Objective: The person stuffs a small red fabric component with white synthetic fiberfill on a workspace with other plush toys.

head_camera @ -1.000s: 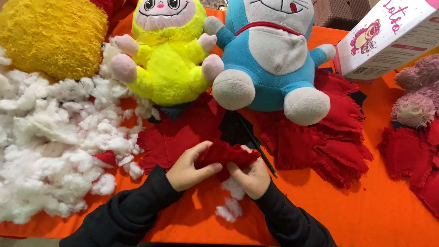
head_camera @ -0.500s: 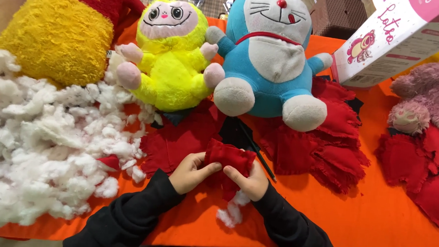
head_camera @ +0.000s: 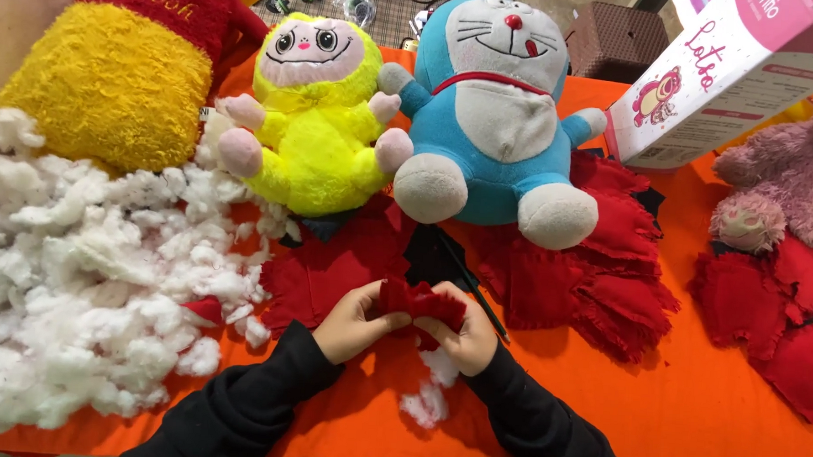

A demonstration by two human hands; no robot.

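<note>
Near the front edge of the orange-covered table [head_camera: 708, 434], left hand [head_camera: 352, 322] and right hand [head_camera: 461, 336] both grasp a small red fabric pouch [head_camera: 420, 304] — stuffing stage, judging by loose white fibrefill [head_camera: 76, 269] — requiring more filling.

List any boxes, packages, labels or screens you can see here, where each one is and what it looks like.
Cardboard box: top right on the orange table, tilted, beside the blue cat plush; white and pink, with a small pink bear picture and lettering on its side.
Small white tag: between the yellow bear plush and the neon yellow plush.
No screens or signs in view.
</note>
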